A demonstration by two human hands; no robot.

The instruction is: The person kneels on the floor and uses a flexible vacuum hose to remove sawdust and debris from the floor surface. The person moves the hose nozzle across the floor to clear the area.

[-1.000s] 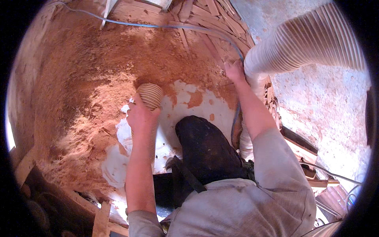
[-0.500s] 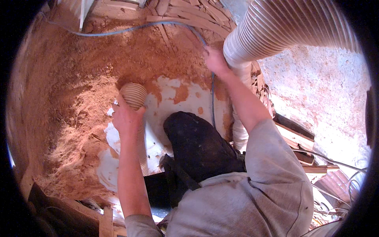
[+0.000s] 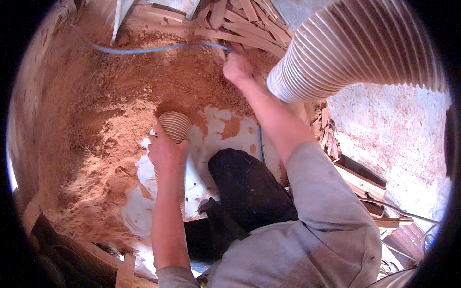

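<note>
My left hand (image 3: 167,152) is wrapped round a ribbed flexible hose (image 3: 174,124). The hose's far end touches the edge of a heap of reddish-brown sawdust (image 3: 105,139); its opening is hidden from me. Farther away and to the right, my right hand (image 3: 237,69) is closed round a thin blue cable (image 3: 163,48). From that fist the cable runs left across the sawdust, and another stretch of it shows below my right forearm. A pale patch of floor (image 3: 230,132) lies bare between the hose and my right arm.
A wide ribbed duct (image 3: 345,53) comes in from the upper right, close beside my right forearm. Wood strips (image 3: 249,24) are piled at the back. My dark-clad knee (image 3: 245,177) is between my arms. On the right are a whitish wall (image 3: 398,129) and wooden boards (image 3: 357,180).
My right hand has moved left and slightly farther away with the cable, whose far stretch sits nearer the wood pile. My left hand still holds the hose. The whole view has shifted slightly.
</note>
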